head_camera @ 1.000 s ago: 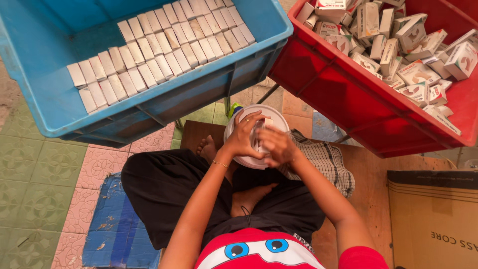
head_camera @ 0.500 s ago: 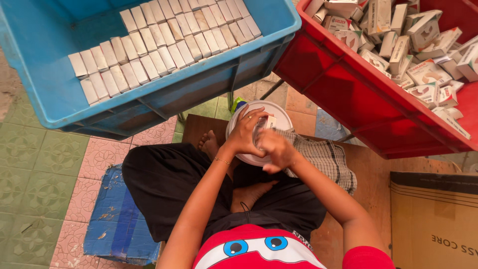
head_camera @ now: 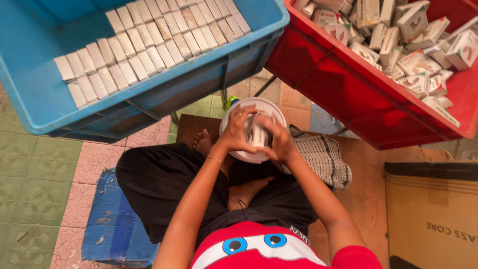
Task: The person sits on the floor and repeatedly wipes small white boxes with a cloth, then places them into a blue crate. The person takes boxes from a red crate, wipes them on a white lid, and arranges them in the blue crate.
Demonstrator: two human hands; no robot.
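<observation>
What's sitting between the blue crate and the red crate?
In the head view, bare tiled floor shows in the gap between the blue crate and the red crate; lower down, both hands hold a small box over a white round container.

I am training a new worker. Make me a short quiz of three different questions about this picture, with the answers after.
1. True or false: the small boxes in the blue crate lie in neat rows.
2. Which crate holds the jumbled boxes? A) blue B) red C) green
3. Fill in: both hands hold a small box over a round white ____.

Key:
1. True; the packed boxes stand side by side in rows.
2. B; the red crate holds the loose boxes.
3. Lid or container; the left hand and right hand grip the small box above the round white object.
</observation>
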